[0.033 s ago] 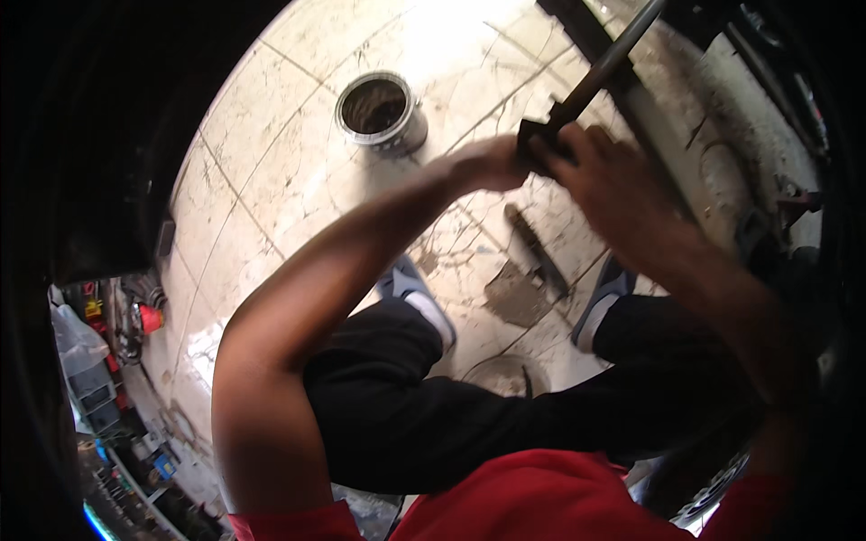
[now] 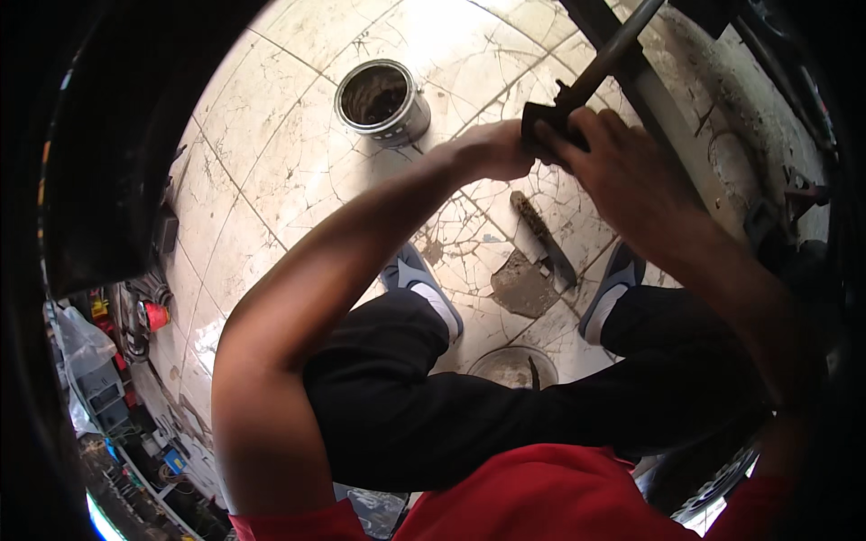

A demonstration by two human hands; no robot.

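Note:
A dark metal bracket (image 2: 544,119) sits at the lower end of a dark tube (image 2: 603,70) that slants in from the upper right. My left hand (image 2: 501,151) is closed at the bracket's left side, its fingertips hidden behind the dark metal. From the right, my right hand (image 2: 622,167) wraps its fingers round the same part, just below the tube. Whatever lies between the two hands is too dark to make out. On the floor below them lies a brush-like tool (image 2: 544,239) with a rough brown end and a dark end.
An open metal can (image 2: 406,122), dark inside, stands on the cracked tile floor (image 2: 271,171). A round, shallow clear container (image 2: 501,363) with a dark stick-like thing sits between my feet. A long dark beam (image 2: 663,117) runs along the right. Mixed tools and parts (image 2: 108,379) crowd the lower left.
The view has shifted slightly. Both hands stay on the bracket, with only a small change in the right hand's fingers.

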